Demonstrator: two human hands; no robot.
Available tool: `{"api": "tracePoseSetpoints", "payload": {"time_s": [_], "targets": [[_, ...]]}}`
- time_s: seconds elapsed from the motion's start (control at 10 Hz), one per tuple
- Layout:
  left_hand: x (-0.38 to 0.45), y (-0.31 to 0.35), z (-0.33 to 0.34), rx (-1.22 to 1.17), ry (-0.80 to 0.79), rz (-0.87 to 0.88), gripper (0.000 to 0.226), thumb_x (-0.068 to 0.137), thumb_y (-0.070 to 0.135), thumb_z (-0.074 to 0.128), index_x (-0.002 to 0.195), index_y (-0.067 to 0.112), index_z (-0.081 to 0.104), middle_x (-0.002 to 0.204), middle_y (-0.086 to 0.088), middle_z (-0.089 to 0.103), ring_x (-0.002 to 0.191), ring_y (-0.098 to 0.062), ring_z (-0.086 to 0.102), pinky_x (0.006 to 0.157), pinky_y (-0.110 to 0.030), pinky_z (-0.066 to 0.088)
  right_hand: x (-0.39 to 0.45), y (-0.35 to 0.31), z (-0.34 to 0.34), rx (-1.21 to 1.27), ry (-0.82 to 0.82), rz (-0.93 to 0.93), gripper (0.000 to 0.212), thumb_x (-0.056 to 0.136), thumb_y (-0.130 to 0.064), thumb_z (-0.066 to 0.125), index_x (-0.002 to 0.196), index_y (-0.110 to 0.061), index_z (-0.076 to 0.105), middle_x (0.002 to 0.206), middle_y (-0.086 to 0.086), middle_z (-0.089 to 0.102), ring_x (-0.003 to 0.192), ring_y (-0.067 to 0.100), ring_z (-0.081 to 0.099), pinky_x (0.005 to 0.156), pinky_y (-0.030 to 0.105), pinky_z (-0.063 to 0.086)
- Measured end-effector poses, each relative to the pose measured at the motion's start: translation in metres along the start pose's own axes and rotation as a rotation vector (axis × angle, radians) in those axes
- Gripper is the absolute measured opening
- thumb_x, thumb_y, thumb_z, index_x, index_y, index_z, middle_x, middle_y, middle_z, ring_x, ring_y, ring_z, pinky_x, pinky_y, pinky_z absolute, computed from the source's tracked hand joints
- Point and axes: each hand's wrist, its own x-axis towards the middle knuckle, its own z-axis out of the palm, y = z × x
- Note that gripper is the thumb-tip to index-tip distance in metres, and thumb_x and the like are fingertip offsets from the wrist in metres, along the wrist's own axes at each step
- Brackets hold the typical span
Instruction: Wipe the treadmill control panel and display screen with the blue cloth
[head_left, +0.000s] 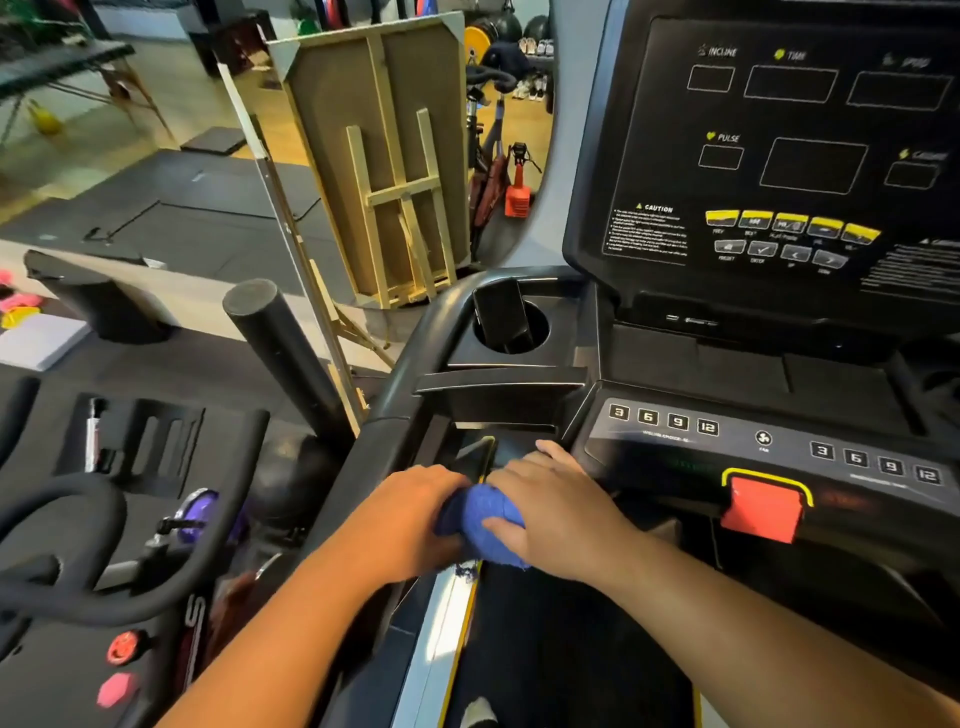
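Below the left end of the control panel (769, 452), both hands met on the blue cloth (485, 522). Cloth was bunched into a ball, held off the panel, just in front of its left corner and above the belt edge. Left hand (410, 514) gripped the cloth's left side, fingers curled around it. Right hand (550, 509) lay over the right side, thumb pressed into the fabric, fingertips reaching toward the panel's left edge; whether they touched it I couldn't tell. So both grips were closed on the cloth.

Panel had number keys 3, 6, 9, 12 at each end, a fan button between them, and a red stop key (761, 512) in a yellow frame at the front edge, well right of the hands. Display screen (800, 150) stood upright behind the panel, dark, with labels INCLINE, TIME, PULSE and a row of yellow buttons low on it. Neither hand nor cloth was on the screen.

A dark phone (501, 319) stood tilted in the cup holder (540, 332) at the screen's lower left. A wooden easel (395, 171) leaned further back on the left.
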Motion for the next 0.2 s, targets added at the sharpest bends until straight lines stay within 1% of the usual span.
{"api": "tracePoseSetpoints", "payload": {"time_s": [0.1,0.2], "targets": [[0.007,0.003,-0.01,0.038,-0.056,0.002,0.042,0.068,0.051,0.072,0.106,0.034,0.064,0.102,0.011,0.065,0.093,-0.013,0.062,0.085,-0.037,0.055,-0.009,0.004,-0.004,0.08,0.062,0.017,0.042,0.095,-0.052,0.048,0.122,-0.023,0.062,0.118,-0.006,0.065,0.114,0.015,0.054,0.123,0.034,0.016],[0.011,0.014,-0.022,0.056,-0.027,0.029,0.042,0.085,0.044,0.067,0.125,0.033,0.061,0.12,0.009,0.061,0.111,-0.014,0.058,0.097,-0.037,0.05,-0.021,0.012,-0.009,0.132,0.168,0.046,0.037,0.09,-0.05,0.051,0.109,-0.023,0.067,0.104,-0.006,0.066,0.101,0.014,0.054,0.108,0.036,0.039]]}}
